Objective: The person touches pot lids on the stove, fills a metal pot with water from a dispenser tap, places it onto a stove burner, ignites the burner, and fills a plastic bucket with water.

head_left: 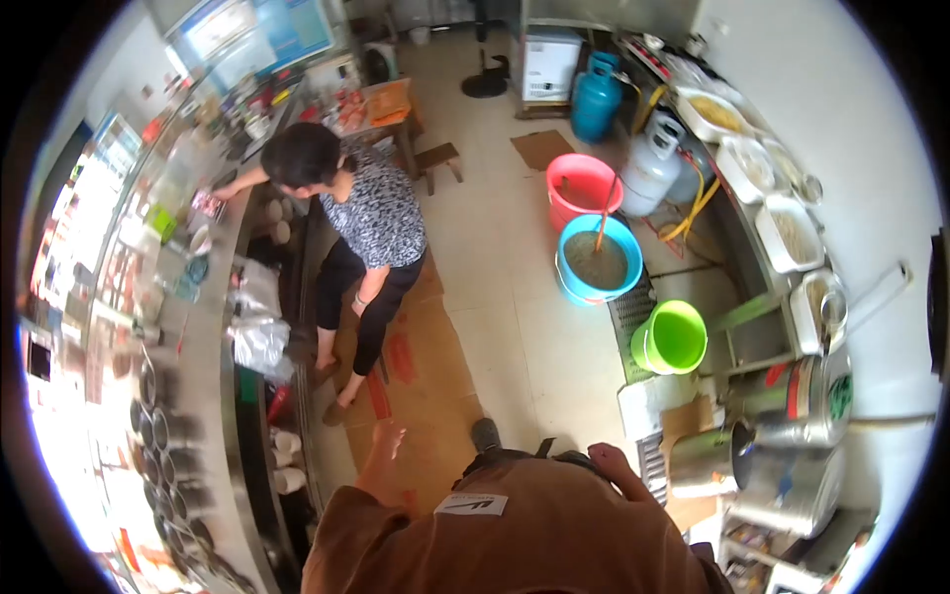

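My left hand point(389, 434) hangs at my side over flattened cardboard point(430, 366) on the floor, touching nothing I can see. Its fingers are smeared, so their pose is unclear. Beside my waist, my right hand point(607, 458) is low with its fingers curled in, and nothing shows in it. A green bucket point(671, 339) stands ahead of that hand. Beyond it are a blue bucket point(564, 280) holding murky contents and an orange-handled stick point(603, 223), then a pink bucket point(560, 170).
A person point(376, 213) sits at the left, one arm over the long metal counter point(223, 396). Gas cylinders point(648, 168) stand by the right-hand shelf, which bears white food trays point(789, 234). Large metal pots point(705, 462) are at the lower right. A small stool point(438, 156) is farther back.
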The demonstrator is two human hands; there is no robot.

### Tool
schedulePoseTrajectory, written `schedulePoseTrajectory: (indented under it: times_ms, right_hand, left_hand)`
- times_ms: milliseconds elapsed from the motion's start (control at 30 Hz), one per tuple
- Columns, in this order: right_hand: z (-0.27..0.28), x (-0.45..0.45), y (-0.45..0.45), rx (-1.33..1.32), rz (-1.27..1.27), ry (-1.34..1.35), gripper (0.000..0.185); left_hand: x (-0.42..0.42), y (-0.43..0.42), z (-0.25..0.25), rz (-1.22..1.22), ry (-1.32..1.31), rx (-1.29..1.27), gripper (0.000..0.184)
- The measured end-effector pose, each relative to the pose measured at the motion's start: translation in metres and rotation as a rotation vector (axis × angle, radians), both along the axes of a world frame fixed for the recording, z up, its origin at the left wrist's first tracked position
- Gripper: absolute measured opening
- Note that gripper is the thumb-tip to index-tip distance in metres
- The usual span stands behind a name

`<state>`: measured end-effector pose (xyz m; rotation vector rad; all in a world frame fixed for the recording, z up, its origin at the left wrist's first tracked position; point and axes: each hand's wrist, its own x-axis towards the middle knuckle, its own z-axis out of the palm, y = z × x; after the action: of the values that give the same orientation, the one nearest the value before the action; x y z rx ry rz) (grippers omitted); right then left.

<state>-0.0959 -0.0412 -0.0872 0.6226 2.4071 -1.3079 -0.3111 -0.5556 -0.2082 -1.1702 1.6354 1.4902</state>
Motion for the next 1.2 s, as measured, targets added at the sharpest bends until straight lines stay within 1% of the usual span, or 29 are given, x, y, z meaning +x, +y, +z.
schedulePoseTrajectory:
  times_ms: [33, 67, 100, 133, 167, 200, 233, 267, 333, 400, 433, 467, 533, 567, 600, 667, 733, 767, 800, 833, 867, 900, 933, 967, 1000, 1033, 1067, 1133, 1200]
  right_hand:
    - [-0.012, 0.005, -0.002, -0.025, -0.034, -0.047, 0.031]
    - [-0.016, 0.009, -0.005, -0.013, -0.12, -0.166, 0.028]
    - [-0.025, 0.019, -0.004, 0.034, -0.065, -0.093, 0.028]
    - [-0.036, 0.029, 0.004, 0.088, -0.016, -0.015, 0.029]
    - [-0.047, 0.046, 0.011, 0.153, 0.016, -0.012, 0.029]
    - [-0.058, 0.064, 0.02, 0.217, 0.044, -0.008, 0.029]
    - [-0.085, 0.085, 0.033, 0.289, -0.033, -0.012, 0.028]
    - [-0.105, 0.112, 0.037, 0.357, -0.105, -0.024, 0.027]
    - [-0.102, 0.148, 0.044, 0.303, -0.286, -0.053, 0.023]
    - [-0.094, 0.169, 0.032, -0.071, -0.894, -0.211, 0.019]
    - [-0.091, 0.179, 0.026, -0.117, -0.962, -0.297, 0.016]
    - [-0.094, 0.186, 0.023, -0.157, -0.951, -0.461, 0.019]
    - [-0.097, 0.195, 0.026, -0.025, -0.452, -0.754, 0.022]
    - [-0.094, 0.193, 0.023, -0.045, -0.446, -0.789, 0.025]
    - [-0.104, 0.191, 0.027, -0.055, -0.43, -0.79, 0.025]
    - [-0.129, 0.181, 0.034, 0.113, -0.266, -0.578, 0.03]
    - [-0.151, 0.162, 0.063, 0.111, -0.219, -0.396, 0.031]
    - [-0.16, 0.153, 0.073, 0.107, -0.361, -0.188, 0.024]
    - [-0.156, 0.137, 0.086, 0.098, -0.328, -0.158, 0.023]
    - [-0.162, 0.125, 0.101, 0.606, 0.109, -0.008, 0.021]
    - [-0.103, 0.106, 0.109, 0.38, -0.232, 0.001, 0.018]
    - [-0.125, 0.106, 0.121, 0.656, -0.039, 0.026, 0.019]
    - [-0.105, 0.099, 0.123, 0.314, -0.575, 0.014, 0.023]
    - [-0.077, 0.093, 0.127, 0.192, -0.733, 0.02, 0.026]
    - [-0.077, 0.096, 0.128, 0.199, -0.776, 0.069, 0.027]
    - [-0.074, 0.103, 0.123, 0.215, -0.829, 0.136, 0.024]
    - [-0.089, 0.119, 0.116, 0.445, -0.689, 0.1, 0.018]
    - [-0.12, 0.152, 0.087, 0.54, -0.847, -0.082, 0.011]
    - [-0.104, 0.178, 0.039, 0.627, -0.653, -0.387, 0.011]
  left_hand:
    - [-0.012, 0.021, 0.006, -0.397, 0.074, -0.082, 0.026]
    - [-0.015, 0.03, 0.0, -0.489, 0.157, -0.007, 0.028]
    - [-0.017, 0.038, -0.011, -0.57, 0.244, 0.072, 0.029]
    - [-0.02, 0.04, -0.042, -0.336, 0.338, 0.301, 0.028]
    - [-0.023, 0.051, -0.042, -0.312, 0.242, 0.349, 0.026]
    - [-0.018, 0.067, -0.042, -0.364, 0.192, 0.395, 0.025]
    - [-0.014, 0.083, -0.041, -0.419, 0.143, 0.44, 0.023]
    - [-0.005, 0.086, -0.049, -0.543, 0.129, 0.49, 0.022]
    - [-0.003, 0.101, -0.044, -0.654, 0.086, 0.47, 0.022]
    - [-0.005, 0.106, -0.038, -0.729, 0.074, 0.446, 0.021]
    - [-0.006, 0.104, -0.035, -0.731, 0.082, 0.432, 0.02]
    - [-0.007, 0.098, -0.029, -0.698, 0.099, 0.419, 0.019]
    - [-0.009, 0.087, -0.014, -0.557, 0.137, 0.308, 0.018]
    - [-0.012, 0.09, 0.002, -0.512, 0.15, 0.181, 0.018]
    - [-0.014, 0.092, 0.016, -0.464, 0.161, 0.054, 0.017]
    - [-0.009, 0.087, 0.043, -0.511, 0.145, 0.028, 0.015]
    - [0.003, 0.092, 0.054, -0.573, 0.131, 0.009, 0.014]
    - [0.007, 0.082, 0.054, -0.444, 0.004, 0.282, 0.013]
    - [0.011, 0.074, 0.054, -0.314, -0.162, 0.511, 0.014]
    - [0.013, 0.078, 0.051, -0.478, -0.143, 0.489, 0.013]
    - [0.01, 0.089, 0.047, -0.825, 0.007, 0.289, 0.013]
    - [0.005, 0.105, 0.042, -1.17, 0.147, 0.095, 0.012]
    - [-0.004, 0.12, 0.038, -1.414, 0.236, -0.003, 0.012]
    - [-0.017, 0.137, 0.033, -1.551, 0.287, -0.04, 0.011]
    - [-0.035, 0.155, 0.031, -1.648, 0.326, -0.055, 0.011]
    - [-0.055, 0.173, 0.029, -1.666, 0.328, -0.032, 0.011]
    - [-0.08, 0.192, 0.031, -1.625, 0.306, -0.003, 0.01]
    - [-0.127, 0.231, 0.038, -1.431, 0.222, 0.059, 0.01]
    - [-0.173, 0.263, 0.035, -1.22, 0.121, 0.187, 0.009]
